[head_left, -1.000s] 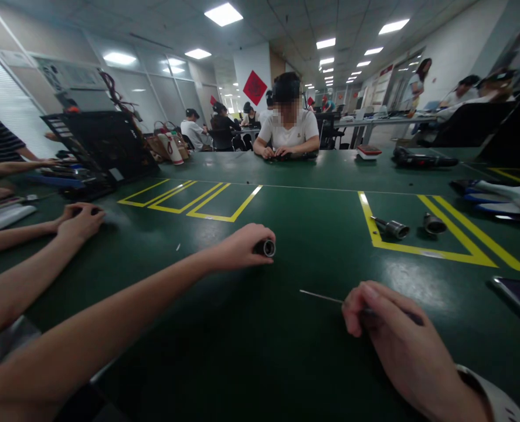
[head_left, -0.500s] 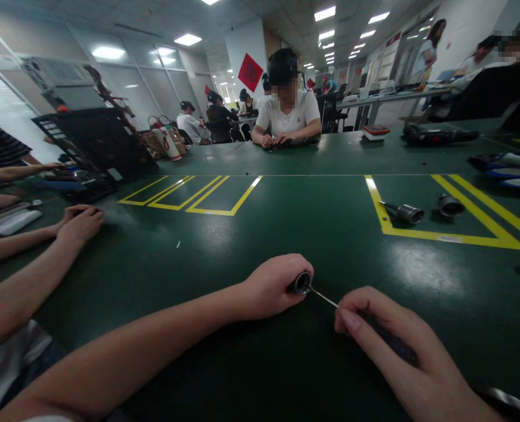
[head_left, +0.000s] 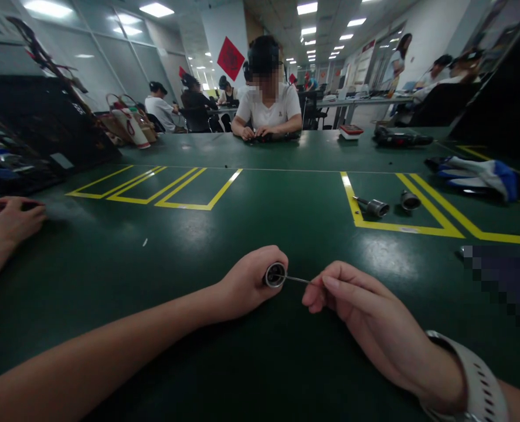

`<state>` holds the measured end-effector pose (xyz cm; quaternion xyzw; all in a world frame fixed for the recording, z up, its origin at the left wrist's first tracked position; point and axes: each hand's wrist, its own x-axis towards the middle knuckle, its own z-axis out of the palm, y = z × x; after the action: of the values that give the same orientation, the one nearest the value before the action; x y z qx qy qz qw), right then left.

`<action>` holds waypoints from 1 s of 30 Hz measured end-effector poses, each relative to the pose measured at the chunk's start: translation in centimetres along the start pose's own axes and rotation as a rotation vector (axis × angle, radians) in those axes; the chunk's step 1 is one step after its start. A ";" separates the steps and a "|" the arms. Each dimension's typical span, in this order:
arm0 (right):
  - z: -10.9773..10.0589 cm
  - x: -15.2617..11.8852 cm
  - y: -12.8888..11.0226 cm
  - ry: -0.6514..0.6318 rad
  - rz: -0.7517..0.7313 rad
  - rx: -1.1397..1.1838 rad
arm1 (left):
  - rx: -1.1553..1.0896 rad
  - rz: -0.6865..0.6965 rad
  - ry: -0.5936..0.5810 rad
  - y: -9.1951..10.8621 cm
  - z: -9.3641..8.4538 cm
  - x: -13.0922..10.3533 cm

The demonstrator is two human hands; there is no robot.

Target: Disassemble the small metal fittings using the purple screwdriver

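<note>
My left hand is wrapped round a dark cylindrical part, whose round metal-rimmed opening faces me. My right hand, with a pale watch strap on the wrist, pinches a thin metal rod between thumb and fingers. The rod's far tip reaches into the opening of the cylinder; its other end is hidden in my right hand. Both hands are low over the green table.
Inside a yellow-taped area lie two metal cylindrical parts. Gloves and a black tool are at the right. A co-worker's hands rest at the left; a person sits opposite.
The view has swung to the right, so the surroundings appear further left. My right hand has turned and the rod now lies more level, still reaching into the cylinder.
</note>
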<state>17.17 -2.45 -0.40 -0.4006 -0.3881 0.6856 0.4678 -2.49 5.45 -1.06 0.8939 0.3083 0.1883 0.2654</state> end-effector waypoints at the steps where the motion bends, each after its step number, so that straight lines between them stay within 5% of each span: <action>1: 0.0 0.0 0.1 0.002 -0.008 -0.007 | -0.007 -0.012 0.009 0.0 0.0 0.0; 9: -0.2 -0.9 0.7 0.108 -0.120 -0.542 | 0.149 -0.046 -0.023 0.7 0.1 0.1; 22: -0.2 -0.2 0.5 0.105 0.044 -0.064 | 0.019 0.021 0.021 0.3 0.1 -0.2; 30: -1.1 -0.7 1.7 0.121 -0.088 -0.376 | 0.126 0.034 0.018 0.2 0.3 -0.2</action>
<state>17.80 -3.35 -2.22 -0.5040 -0.4978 0.5546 0.4365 -2.40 5.09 -1.19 0.9121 0.3070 0.1812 0.2026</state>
